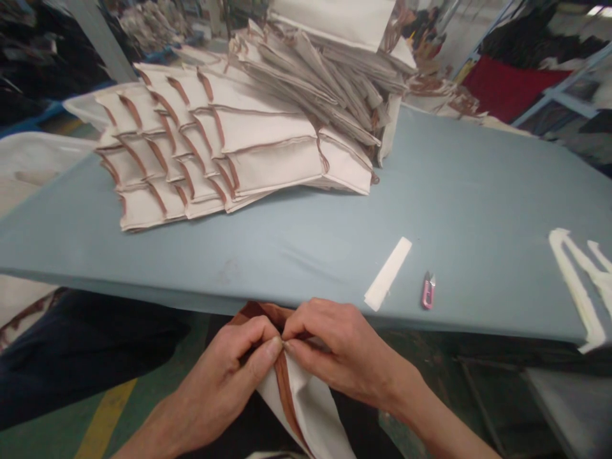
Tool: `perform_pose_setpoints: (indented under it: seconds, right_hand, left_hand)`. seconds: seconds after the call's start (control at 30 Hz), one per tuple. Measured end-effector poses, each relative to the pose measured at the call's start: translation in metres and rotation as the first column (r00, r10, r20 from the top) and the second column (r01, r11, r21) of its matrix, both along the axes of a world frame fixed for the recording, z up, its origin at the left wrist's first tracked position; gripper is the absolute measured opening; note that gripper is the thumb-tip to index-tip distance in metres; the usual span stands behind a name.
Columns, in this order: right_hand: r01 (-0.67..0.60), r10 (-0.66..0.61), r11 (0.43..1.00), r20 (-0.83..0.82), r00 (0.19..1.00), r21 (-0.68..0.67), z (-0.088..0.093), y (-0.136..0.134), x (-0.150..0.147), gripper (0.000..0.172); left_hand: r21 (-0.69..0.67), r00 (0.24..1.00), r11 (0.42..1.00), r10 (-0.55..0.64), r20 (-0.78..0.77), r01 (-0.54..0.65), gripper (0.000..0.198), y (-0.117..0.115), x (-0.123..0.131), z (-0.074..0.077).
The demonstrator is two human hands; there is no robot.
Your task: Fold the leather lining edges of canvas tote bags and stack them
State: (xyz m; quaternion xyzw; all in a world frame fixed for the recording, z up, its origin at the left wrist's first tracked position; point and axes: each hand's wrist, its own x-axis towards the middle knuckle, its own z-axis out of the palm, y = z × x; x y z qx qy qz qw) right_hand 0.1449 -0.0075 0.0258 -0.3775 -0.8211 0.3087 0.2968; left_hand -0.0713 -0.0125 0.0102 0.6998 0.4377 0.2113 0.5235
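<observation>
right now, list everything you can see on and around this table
fabric piece: one, cream with brown trim, below the table's near edge
fanned stack of fabric pieces: one, cream with brown edging, far left of the table
rear pile: one, cream-grey, behind the fanned stack
table: one, grey-blue, across the view
flat strip: one, white, near the table's front edge
thread snips: one, pink, just right of the flat strip
loose strips: several, off-white, right end of the table
red cloth: one, background right
floor line: one, yellow, lower left
left hand: pinching the fabric piece
right hand: pinching it too
</observation>
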Motion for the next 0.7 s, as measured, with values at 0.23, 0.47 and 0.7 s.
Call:
perform_pose_setpoints:
  seconds: [0.23, 0.47, 0.7]
  right_hand:
    - [-0.039, 0.032, 0.999, 0.181, 0.983, 0.037, 0.003, 0.000, -0.002, 0.015]
    - [-0.045, 0.000, 0.982, 0.240, 0.971, 0.186, -0.006, 0.006, -0.011, 0.019]
    - [0.058, -0.086, 0.978, 0.132, 0.987, 0.202, -0.011, 0.008, -0.013, 0.018]
  left_hand:
    - [0.031, 0.996, 0.998, -0.047, -0.077, 0.050, 0.030, -0.006, 0.000, -0.005]
    - [0.180, 0.998, 0.984, 0.016, -0.068, -0.004, 0.036, -0.003, -0.003, -0.003]
    - [0.340, 0.993, 0.933, 0.115, 0.019, -0.115, 0.036, -0.009, 0.004, -0.028]
